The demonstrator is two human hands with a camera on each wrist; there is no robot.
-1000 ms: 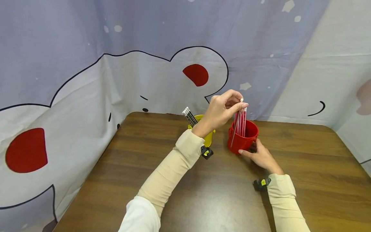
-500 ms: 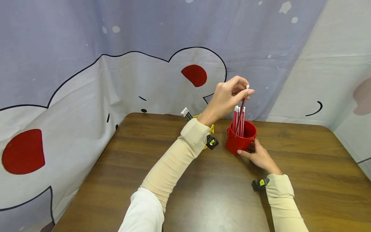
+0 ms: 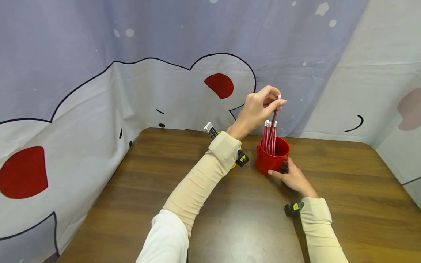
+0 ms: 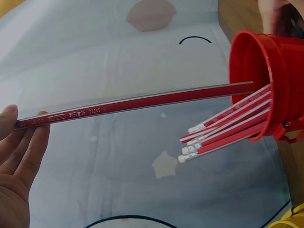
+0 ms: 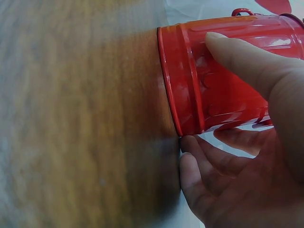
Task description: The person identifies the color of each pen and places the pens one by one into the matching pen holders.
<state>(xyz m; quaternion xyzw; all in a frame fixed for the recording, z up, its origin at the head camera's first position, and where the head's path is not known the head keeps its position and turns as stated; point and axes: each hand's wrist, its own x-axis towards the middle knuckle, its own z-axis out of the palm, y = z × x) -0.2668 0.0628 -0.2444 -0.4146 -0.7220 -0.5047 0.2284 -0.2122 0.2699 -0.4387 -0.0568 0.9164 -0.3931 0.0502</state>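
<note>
High over the red bucket (image 3: 265, 160), my left hand (image 3: 258, 111) pinches a red pencil (image 4: 135, 101) near its white-tipped end between thumb and fingers. The pencil slants down, and its lower end is at the bucket's mouth in the left wrist view. Several other red pencils (image 4: 228, 124) with white erasers lean together against one side inside that bucket. My right hand (image 3: 294, 177) holds the bucket low at its side, thumb (image 5: 237, 54) on the near wall and fingers curled around toward the other side. The bucket stands upright on the table.
A yellow bucket (image 4: 287, 223) stands left of the red one, mostly hidden behind my left forearm in the head view. Several black pencils (image 3: 211, 130) with white erasers stick out of it. A patterned curtain (image 3: 177, 98) hangs right behind the wooden table (image 3: 158, 175).
My left hand has risen and moved right with the pencil, bringing its lower end from in front of the bucket up to the mouth. My right hand keeps its hold.
</note>
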